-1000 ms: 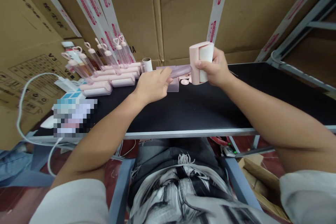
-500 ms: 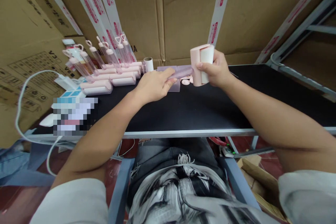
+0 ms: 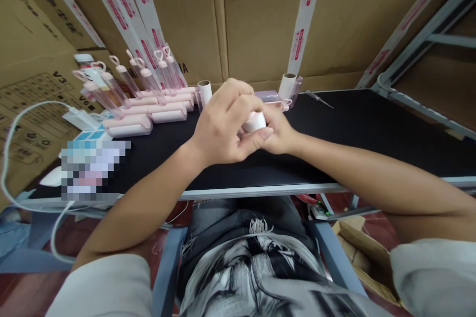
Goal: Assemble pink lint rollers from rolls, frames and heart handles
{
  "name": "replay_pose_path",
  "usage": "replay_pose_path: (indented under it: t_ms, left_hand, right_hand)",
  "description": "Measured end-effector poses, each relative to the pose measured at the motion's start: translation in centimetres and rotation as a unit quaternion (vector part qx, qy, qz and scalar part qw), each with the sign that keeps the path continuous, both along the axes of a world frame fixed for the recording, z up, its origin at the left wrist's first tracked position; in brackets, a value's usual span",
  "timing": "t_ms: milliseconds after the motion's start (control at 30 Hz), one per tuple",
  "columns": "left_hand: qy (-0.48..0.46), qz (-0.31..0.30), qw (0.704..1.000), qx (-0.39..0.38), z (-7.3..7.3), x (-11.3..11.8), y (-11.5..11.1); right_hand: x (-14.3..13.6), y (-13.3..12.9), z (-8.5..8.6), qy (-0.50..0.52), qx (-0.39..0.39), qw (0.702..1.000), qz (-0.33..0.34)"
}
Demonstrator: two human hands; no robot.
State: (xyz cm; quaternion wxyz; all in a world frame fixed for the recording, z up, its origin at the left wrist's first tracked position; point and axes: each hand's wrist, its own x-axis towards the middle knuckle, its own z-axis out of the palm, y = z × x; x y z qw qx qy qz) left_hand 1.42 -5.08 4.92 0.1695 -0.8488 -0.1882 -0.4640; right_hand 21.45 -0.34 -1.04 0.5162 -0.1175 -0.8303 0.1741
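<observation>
Over the table, my left hand [image 3: 223,126] and my right hand [image 3: 278,131] are closed together around a pink-and-white lint roller [image 3: 256,121]. Only its white end shows between the fingers; the rest is covered by my hands. Behind my right hand lie a translucent purple piece [image 3: 268,95] and a small pink part [image 3: 285,104]. A white paper roll [image 3: 287,86] stands beside them, with a clear plastic piece [image 3: 296,91] at its right. Another white roll [image 3: 204,91] stands behind my left hand.
Several lint rollers [image 3: 128,125] with pink shells, clear handles and heart-shaped loops lie at the left. A bottle [image 3: 87,67] and a white power strip [image 3: 89,126] are near them. A thin tool [image 3: 320,99] lies at the back right. Cardboard [image 3: 256,20] walls the rear.
My right hand has brought the lint roller down and left, and my left hand has closed round it too. The purple piece from my left hand no longer shows there. The view has shifted slightly.
</observation>
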Motion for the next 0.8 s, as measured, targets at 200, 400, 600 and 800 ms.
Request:
replay_pose_path:
  t_ms: [200, 400, 600, 800]
  left_hand:
    - [0.1, 0.115, 0.976, -0.158, 0.1, 0.7, -0.7]
    - [0.104, 0.093, 0.97, -0.197, 0.3, 0.5, 0.1]
    - [0.115, 0.09, 0.966, -0.213, 0.6, 0.1, 0.8]
    - [0.139, 0.029, 0.961, -0.235, 1.3, -0.4, 1.0]
  right_hand:
    - [-1.5, -0.4, -1.5, -0.012, 0.011, 1.0, -0.002]
    - [-1.9, -0.1, -2.3, -0.018, -0.021, 1.0, 0.007]
    - [-2.2, 0.4, -2.7, -0.016, -0.009, 1.0, 0.015]
    - [-2.0, 0.7, -2.3, -0.06, 0.029, 0.998, 0.019]
